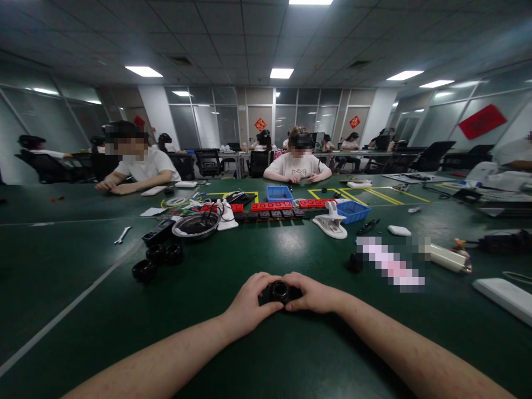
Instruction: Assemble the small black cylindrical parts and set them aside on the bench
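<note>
A small black ring-shaped part (pixel 279 291) sits between my hands at the near middle of the green table (pixel 249 349). My left hand (pixel 253 299) curls round its left side, thumb in front and fingers behind. From the right, my right hand (pixel 310 293) closes on the same part, its thumb near the other thumb. A darker area beneath the right fingers is too dim to make out. Several round black parts (pixel 155 254) stand to the left, and one more black piece (pixel 355 262) lies to the right.
Farther back are a metal bowl (pixel 196 235), a white clip stand (pixel 331 221), blue trays (pixel 279 194) and red strips (pixel 271 206). A wrench (pixel 122 235) lies left, a pale cylinder (pixel 449 258) and white box (pixel 505 299) right. People sit across the table.
</note>
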`<state>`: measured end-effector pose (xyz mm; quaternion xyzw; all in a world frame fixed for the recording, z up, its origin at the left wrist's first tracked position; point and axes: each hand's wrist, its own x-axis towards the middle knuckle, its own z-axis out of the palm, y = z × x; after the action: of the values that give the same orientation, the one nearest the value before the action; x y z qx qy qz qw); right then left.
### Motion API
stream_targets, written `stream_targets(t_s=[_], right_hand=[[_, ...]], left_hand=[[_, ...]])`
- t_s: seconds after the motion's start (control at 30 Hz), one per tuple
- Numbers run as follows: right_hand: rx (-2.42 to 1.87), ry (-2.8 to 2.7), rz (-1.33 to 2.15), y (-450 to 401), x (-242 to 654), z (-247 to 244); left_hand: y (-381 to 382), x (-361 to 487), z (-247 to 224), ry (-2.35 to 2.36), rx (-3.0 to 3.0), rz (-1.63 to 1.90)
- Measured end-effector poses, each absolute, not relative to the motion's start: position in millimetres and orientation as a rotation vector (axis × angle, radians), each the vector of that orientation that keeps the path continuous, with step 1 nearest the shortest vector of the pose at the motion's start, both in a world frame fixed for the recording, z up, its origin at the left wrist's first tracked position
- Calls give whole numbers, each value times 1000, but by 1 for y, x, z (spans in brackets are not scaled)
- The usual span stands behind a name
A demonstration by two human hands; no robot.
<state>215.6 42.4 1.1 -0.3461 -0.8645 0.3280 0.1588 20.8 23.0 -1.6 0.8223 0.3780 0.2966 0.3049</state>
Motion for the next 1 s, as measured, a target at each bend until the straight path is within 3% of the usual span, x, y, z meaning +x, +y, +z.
stream_targets(t_s=[0.2,0.5,0.83,1.0], right_hand=[[-1196,-2425,785,39,210,-5],[-1489,-2343,156,26,187,-15],[-982,-2435,924,42,212,-2],[-940,-2433,999,44,215,-1]], left_hand=[[25,23,-4,1049,2165,775],[26,29,-11,1242,2069,890],[24,22,-7,996,2218,844],[22,20,-6,968,2261,858]])
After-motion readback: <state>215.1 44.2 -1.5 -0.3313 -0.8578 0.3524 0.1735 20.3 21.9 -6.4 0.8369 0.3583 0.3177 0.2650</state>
